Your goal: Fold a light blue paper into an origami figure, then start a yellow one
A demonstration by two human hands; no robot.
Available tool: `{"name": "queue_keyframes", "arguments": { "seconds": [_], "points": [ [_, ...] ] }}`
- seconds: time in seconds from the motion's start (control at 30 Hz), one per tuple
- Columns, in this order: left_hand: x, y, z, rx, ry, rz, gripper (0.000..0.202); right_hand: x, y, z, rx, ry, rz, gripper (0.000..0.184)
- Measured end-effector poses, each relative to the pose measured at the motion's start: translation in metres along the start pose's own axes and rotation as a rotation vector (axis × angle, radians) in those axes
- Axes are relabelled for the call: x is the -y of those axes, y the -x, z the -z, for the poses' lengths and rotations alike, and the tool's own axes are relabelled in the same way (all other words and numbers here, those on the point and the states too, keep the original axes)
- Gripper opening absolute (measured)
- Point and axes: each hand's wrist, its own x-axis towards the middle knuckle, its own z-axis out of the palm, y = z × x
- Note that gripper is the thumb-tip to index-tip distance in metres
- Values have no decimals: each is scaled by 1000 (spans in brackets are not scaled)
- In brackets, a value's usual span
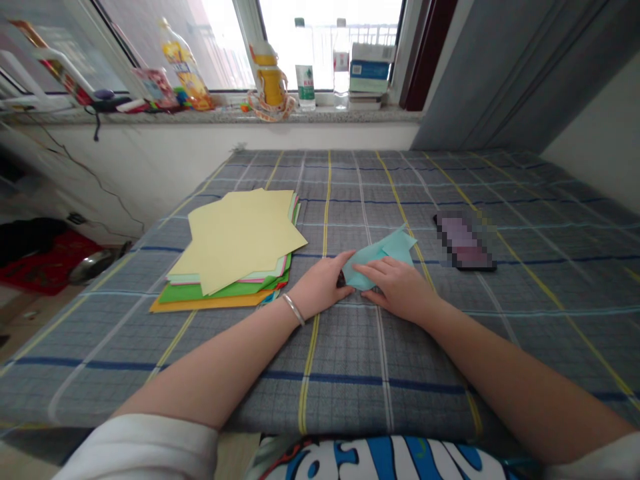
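A light blue sheet of folded paper (367, 255) lies on the plaid bedspread in front of me, its pointed flaps towards the upper right. My left hand (327, 283) pinches the paper's left edge between thumb and fingers, and a silver bangle circles that wrist. Over the paper's near right part lies my right hand (400, 287), fingers pressing on its surface and thumb at the lower edge. The fingers partly hide the folds. Left of my hands is a stack of coloured paper (245, 240), pale yellow sheets on top, green and orange ones below.
A phone (465, 241), blurred out, rests on the plaid cloth (350, 347) to the right. Along the windowsill (330, 117) stand a yellow bottle (273, 80), clear bottles and a pile of boxes (370, 70). A grey curtain (505, 73) hangs at the right.
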Motion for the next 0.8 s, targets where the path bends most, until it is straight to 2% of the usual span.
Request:
{"name": "queue_keyframes", "arguments": {
  "seconds": [0.1, 0.23, 0.43, 0.63, 0.8],
  "points": [
    [-1, 2, 2, 26, 38, 10, 85, 3, -1, -1, -12, 10, 4, 34],
    [-1, 3, 3, 37, 69, 6, 82, 5, -3, 0, -5, 23, -11, 16],
    [0, 2, 0, 26, 71, 23, 70, 2, -6, -5, 1, -30, -76, 20],
    [-3, 1, -2, 2, 0, 61, 55, 1, -8, -12, 7, -66, -208, 20],
    [-6, -1, -4, -22, -44, 67, 44, -1, -11, -18, -2, -83, -224, 17]
  ]
}}
